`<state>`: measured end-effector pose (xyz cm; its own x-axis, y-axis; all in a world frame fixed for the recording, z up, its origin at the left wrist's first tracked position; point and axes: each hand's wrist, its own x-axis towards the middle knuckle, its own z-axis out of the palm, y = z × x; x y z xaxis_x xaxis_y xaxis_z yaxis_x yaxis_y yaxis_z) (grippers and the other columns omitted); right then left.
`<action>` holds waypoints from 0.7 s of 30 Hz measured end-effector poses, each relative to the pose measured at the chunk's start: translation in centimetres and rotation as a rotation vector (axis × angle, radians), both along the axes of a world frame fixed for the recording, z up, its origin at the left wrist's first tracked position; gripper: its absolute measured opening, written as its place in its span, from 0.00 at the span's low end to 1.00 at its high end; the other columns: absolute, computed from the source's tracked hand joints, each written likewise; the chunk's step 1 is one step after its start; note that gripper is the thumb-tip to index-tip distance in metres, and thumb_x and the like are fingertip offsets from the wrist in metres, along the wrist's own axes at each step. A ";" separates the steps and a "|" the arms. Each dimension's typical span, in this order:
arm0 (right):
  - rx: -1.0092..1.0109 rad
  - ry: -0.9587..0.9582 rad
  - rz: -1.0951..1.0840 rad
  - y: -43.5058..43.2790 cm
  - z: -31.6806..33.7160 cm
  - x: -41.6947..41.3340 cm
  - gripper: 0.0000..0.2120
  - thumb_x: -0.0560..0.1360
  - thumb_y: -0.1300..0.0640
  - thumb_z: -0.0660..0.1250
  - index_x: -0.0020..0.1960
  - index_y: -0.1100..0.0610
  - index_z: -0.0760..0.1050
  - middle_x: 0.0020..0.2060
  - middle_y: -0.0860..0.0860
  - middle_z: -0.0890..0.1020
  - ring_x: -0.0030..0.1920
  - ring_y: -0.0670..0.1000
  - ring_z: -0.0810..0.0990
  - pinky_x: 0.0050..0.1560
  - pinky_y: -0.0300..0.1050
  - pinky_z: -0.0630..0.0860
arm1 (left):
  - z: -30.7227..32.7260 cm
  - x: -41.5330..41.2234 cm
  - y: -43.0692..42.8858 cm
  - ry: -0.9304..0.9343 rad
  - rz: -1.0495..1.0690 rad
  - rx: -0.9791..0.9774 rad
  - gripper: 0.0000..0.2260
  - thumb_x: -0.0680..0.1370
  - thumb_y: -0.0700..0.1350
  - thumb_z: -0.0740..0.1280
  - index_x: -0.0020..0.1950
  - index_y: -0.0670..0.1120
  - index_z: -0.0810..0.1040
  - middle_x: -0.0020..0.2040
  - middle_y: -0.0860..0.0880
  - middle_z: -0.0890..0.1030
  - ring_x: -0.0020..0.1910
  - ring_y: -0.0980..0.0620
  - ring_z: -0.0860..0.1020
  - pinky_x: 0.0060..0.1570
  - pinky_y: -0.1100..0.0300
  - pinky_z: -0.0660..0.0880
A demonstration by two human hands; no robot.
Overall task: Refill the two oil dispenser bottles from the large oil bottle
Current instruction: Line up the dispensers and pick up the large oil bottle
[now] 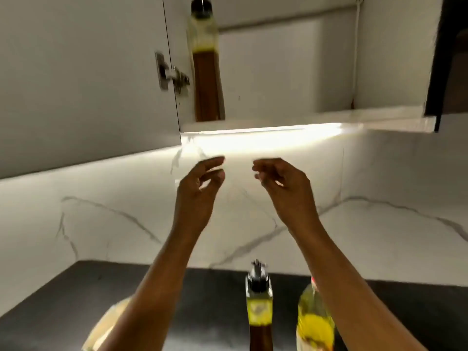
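Up high, L hand point(200, 184) & R hand point(282, 184) loosely curled, empty; square glass dispenser point(259, 307) below.

Cabinet bottle: the tall clear glass dispenser bottle of dark oil point(205, 72) is smeared by blur, and the top edge cuts its black cap.
Surface bottle: the square clear dispenser bottle with a metal spout point(259, 307) has its base cut off at the bottom edge, and the spout is blurred.
Large bottle: the big yellow plastic oil bottle point(312, 323) is partly hidden behind the right forearm point(354, 274), with its base out of frame.
Lower left: a pale yellowish thing point(111, 320) is half hidden behind the left forearm point(157, 279) and cannot be identified.
Hinge: the metal cabinet hinge point(172, 76) is blurred.
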<state>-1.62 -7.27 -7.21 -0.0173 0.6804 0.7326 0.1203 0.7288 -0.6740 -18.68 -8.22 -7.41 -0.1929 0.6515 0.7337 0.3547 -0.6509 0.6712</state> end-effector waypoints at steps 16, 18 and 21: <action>-0.911 -0.341 0.061 1.5 -34.3 1.2 0.39 0.71 0.58 0.72 0.75 0.46 0.55 0.69 0.46 0.67 0.70 0.47 0.64 0.68 0.49 0.68 | -33.4 1.6 1.0 -0.061 -0.367 -0.868 0.28 0.73 0.50 0.71 0.70 0.58 0.65 0.67 0.56 0.74 0.66 0.61 0.71 0.54 0.72 0.72; -0.938 -0.363 0.107 2.4 -35.3 0.8 0.37 0.71 0.57 0.73 0.74 0.47 0.58 0.66 0.47 0.71 0.67 0.47 0.69 0.60 0.34 0.71 | -34.4 1.4 1.7 -0.035 -0.353 -0.904 0.25 0.74 0.49 0.71 0.68 0.59 0.66 0.65 0.57 0.75 0.66 0.61 0.72 0.53 0.71 0.73; -0.940 -0.363 0.146 2.8 -36.5 0.6 0.37 0.69 0.57 0.75 0.72 0.49 0.60 0.62 0.46 0.75 0.64 0.44 0.71 0.48 0.23 0.69 | -34.9 1.0 2.2 -0.006 -0.340 -0.913 0.23 0.75 0.46 0.71 0.66 0.59 0.67 0.63 0.57 0.76 0.62 0.65 0.73 0.51 0.72 0.73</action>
<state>-1.02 -4.51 -43.67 -0.2609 0.9513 -0.1641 0.3840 -0.0536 -0.9218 -17.63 -6.06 -42.30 0.1088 0.9906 -0.0823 0.2385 0.0543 0.9696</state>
